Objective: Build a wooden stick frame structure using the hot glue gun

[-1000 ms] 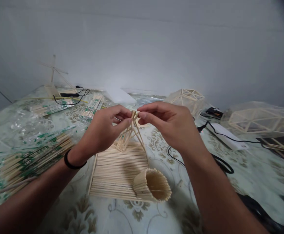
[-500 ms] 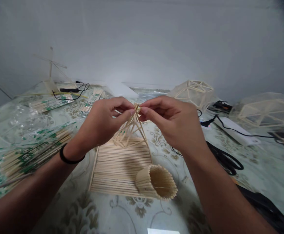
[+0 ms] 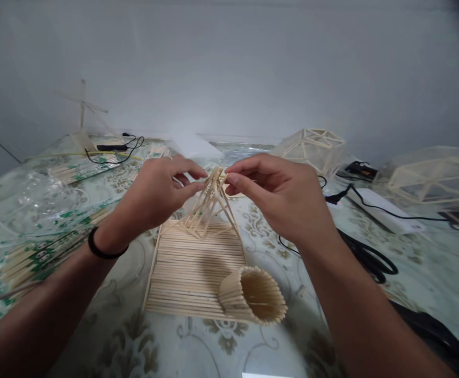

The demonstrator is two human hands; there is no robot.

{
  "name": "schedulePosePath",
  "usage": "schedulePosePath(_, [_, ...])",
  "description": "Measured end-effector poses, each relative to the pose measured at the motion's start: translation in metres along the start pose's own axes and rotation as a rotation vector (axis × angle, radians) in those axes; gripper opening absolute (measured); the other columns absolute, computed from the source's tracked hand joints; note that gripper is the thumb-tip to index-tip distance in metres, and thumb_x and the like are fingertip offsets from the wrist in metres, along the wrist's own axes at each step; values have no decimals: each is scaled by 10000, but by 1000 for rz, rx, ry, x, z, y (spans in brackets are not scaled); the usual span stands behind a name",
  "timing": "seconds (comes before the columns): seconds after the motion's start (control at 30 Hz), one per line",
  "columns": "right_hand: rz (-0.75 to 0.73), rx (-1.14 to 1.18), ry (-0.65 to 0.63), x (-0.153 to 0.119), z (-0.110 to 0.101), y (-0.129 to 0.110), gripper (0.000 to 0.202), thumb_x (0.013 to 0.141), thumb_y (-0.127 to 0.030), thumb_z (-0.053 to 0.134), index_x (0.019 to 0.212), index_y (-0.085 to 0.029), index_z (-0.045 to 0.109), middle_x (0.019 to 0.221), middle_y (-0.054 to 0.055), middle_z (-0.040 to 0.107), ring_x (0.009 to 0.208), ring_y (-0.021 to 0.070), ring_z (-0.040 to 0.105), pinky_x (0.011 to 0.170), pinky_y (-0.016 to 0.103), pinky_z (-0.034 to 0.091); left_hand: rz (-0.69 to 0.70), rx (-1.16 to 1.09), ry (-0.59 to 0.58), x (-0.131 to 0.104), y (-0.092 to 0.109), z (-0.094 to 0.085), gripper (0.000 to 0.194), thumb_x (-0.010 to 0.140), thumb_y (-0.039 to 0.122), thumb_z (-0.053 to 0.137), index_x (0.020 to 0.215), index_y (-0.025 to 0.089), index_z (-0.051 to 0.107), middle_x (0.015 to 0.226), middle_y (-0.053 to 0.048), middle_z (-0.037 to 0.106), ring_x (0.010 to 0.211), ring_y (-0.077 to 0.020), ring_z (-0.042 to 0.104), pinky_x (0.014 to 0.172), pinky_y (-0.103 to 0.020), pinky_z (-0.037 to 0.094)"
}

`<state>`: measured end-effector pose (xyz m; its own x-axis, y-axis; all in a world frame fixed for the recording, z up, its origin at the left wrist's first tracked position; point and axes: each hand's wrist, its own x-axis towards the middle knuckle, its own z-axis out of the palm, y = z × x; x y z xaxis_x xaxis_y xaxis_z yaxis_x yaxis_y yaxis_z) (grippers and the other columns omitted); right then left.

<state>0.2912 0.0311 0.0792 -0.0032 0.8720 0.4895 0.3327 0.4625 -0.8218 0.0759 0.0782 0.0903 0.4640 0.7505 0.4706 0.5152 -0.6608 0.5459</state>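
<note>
A pointed frame of thin wooden sticks [image 3: 209,210] stands at the back of a flat mat of parallel sticks [image 3: 198,268]. My left hand [image 3: 160,184] is just left of the frame's top, thumb and forefinger apart with nothing seen between them. On the other side, my right hand [image 3: 280,194] pinches at the top of the frame with thumb and forefinger, touching a stick there. A round cup made of sticks [image 3: 235,294] lies tilted on the mat's front right corner, its opening toward the right.
Bundles of wrapped sticks [image 3: 36,257] and crumpled clear plastic [image 3: 48,194] lie left. Stick-and-film models [image 3: 311,149] stand at the back right, near a white power strip [image 3: 386,212] and black cables [image 3: 366,257]. A stick propeller model [image 3: 82,107] stands back left.
My left hand has let go of the frame's top and moved a little left, its fingertips parting. My right hand has stayed at the top.
</note>
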Motion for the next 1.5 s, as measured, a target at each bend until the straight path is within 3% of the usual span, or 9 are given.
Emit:
schedulePosePath(0.1, [1, 11, -4, 1, 0, 0, 15, 901, -252, 797, 889, -254, 806, 816, -6, 796, 735, 165, 758, 750, 320, 656, 57, -21, 71, 2, 5, 2, 220, 924, 265, 714, 1107, 225, 830, 1084, -57, 830, 870, -180, 751, 755, -273, 588])
schedulePosePath(0.2, [-7, 21, -21, 3, -1, 1, 21, 903, -253, 788, 900, -244, 808, 824, 2, 795, 752, 165, 757, 765, 319, 646, 98, -67, 65, 8, 8, 5, 287, 980, 285, 664, 1213, 197, 807, 1157, -86, 816, 938, -182, 743, 778, -272, 589])
schedulePosePath(0.43, [29, 46, -35, 5, -5, 3, 104, 891, -306, 797, 941, -216, 813, 824, 23, 803, 744, 178, 756, 746, 330, 643, 100, -140, -37, 27, 9, 6, 140, 933, 229, 709, 939, 218, 848, 941, -34, 822, 847, -169, 729, 780, -283, 552])
schedulePosePath(0.63, [23, 49, -34, 4, -2, 0, 67, 903, -274, 777, 923, -218, 808, 823, 16, 798, 767, 170, 748, 755, 320, 628, 62, -161, -7, 25, 11, 3, 128, 892, 218, 723, 875, 214, 849, 901, -33, 824, 821, -178, 730, 781, -292, 572])
schedulePosePath(0.93, [12, 57, -50, 3, 3, -4, 52, 918, -254, 748, 896, -218, 778, 851, 13, 787, 796, 172, 741, 782, 325, 633, 38, -234, 31, 24, 12, 7, 108, 882, 221, 754, 881, 207, 861, 905, -40, 831, 799, -173, 736, 780, -291, 588])
schedulePosePath(1.2, [-17, 36, -26, 4, 5, -3, 49, 954, -198, 694, 919, -205, 728, 815, -3, 745, 727, 136, 704, 706, 270, 609, 114, -206, 88, 23, 7, 10, 131, 922, 225, 752, 935, 229, 882, 926, -39, 828, 837, -173, 734, 763, -292, 560])
schedulePosePath(1.5, [-161, -117, 14, 2, 3, 0, 61, 990, -201, 696, 972, -178, 749, 822, -3, 765, 724, 130, 712, 685, 260, 563, 171, -219, 62, 23, 3, 13, 143, 926, 200, 759, 951, 250, 892, 919, -24, 830, 829, -152, 725, 734, -258, 539])
